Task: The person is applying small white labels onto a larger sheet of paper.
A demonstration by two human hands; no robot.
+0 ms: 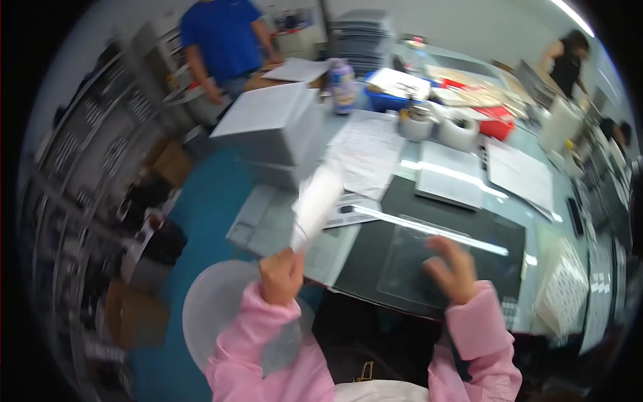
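Perhaps, if swung, the white sheet [316, 201] pinched in the left hand [281, 276] could catch the pale stack [264, 144] just beyond; right hand [455, 269] loosely spread

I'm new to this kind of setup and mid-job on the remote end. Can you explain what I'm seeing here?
There is no machine here: the two bare hands in pink sleeves belong to a person wearing the camera on their head. It looks down through a fisheye lens, so straight edges bend, and picture left is their left.

The left hand grips a blurred white piece, apparently a thin sheet. The right hand, fingers apart, is over a clear rectangular sheet on a black mat; I can't tell whether it touches.

Around the mat on the table are papers, a flat silvery slab and a purple bottle. Two other people are further back.
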